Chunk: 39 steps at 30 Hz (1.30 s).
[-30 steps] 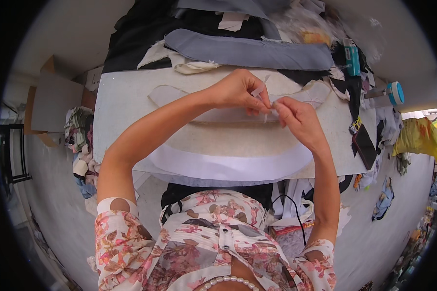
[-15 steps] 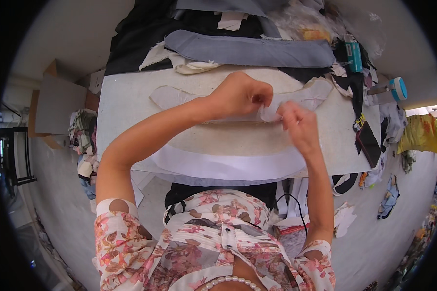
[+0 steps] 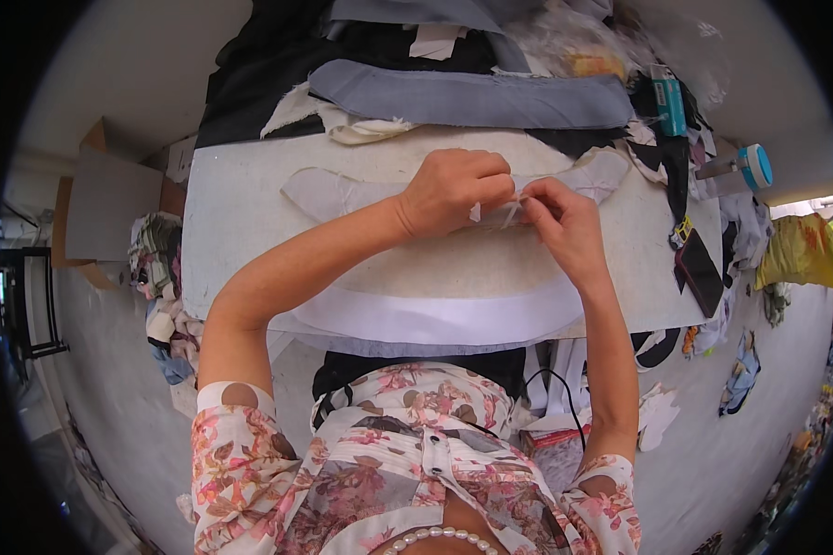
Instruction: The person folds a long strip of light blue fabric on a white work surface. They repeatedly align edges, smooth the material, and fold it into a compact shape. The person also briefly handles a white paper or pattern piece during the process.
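Note:
A thin white fabric strip [image 3: 510,216] is pinched in both my hands, over the middle of a curved, pale bundle of cut fabric pieces [image 3: 319,190]. My left hand [image 3: 460,192] is closed in a fist-like grip, with a bit of white poking out below its fingers. Close beside it on the right, my right hand [image 3: 565,222] pinches the strip between thumb and fingertips. A thin tie also crosses the bundle near its left end. Nearer to me, a curved white piece [image 3: 435,317] lies along the table's front edge, with a greyish layer under it.
On the pale table [image 3: 241,213], a grey-blue curved fabric stack [image 3: 472,97] lies at the back over black cloth [image 3: 241,102] and cream scraps. A phone [image 3: 700,274] rests at the right edge. Behind it are a teal box [image 3: 669,104] and clear plastic bags [image 3: 583,46].
My hands have drawn closer together, the right one moving slightly left and the left one lower. The white material between them, loose and blurred before, is now a narrow strip pulled in tight.

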### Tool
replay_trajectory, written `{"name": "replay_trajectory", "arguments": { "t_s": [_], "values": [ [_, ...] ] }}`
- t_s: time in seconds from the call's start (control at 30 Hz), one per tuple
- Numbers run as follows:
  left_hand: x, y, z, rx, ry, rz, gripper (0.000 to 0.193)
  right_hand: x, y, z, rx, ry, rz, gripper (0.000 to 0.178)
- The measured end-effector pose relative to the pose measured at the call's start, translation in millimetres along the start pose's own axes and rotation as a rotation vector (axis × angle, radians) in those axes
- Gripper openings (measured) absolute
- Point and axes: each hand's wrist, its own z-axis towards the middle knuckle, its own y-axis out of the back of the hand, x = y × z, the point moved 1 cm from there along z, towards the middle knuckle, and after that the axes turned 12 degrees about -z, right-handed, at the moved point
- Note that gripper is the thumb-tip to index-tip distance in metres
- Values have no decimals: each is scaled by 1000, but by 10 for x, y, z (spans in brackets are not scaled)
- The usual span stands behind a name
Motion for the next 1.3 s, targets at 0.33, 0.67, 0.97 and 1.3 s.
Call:
{"name": "replay_trajectory", "arguments": {
  "t_s": [0.33, 0.67, 0.97, 1.3],
  "values": [
    [-27, 21, -4, 2, 2, 27, 16, 57, 64, -15, -61, 204, -295, 17],
    [88, 235, -257, 206, 177, 70, 12, -1, -26, -329, 2, 424, -827, 7],
    [82, 149, 90, 309, 707, -619, 22, -37, -107, -282, 17, 389, -792, 7],
    [240, 63, 106, 338, 987, -837, 19, -64, -109, -298, 51, 311, -743, 10]
  ]
}}
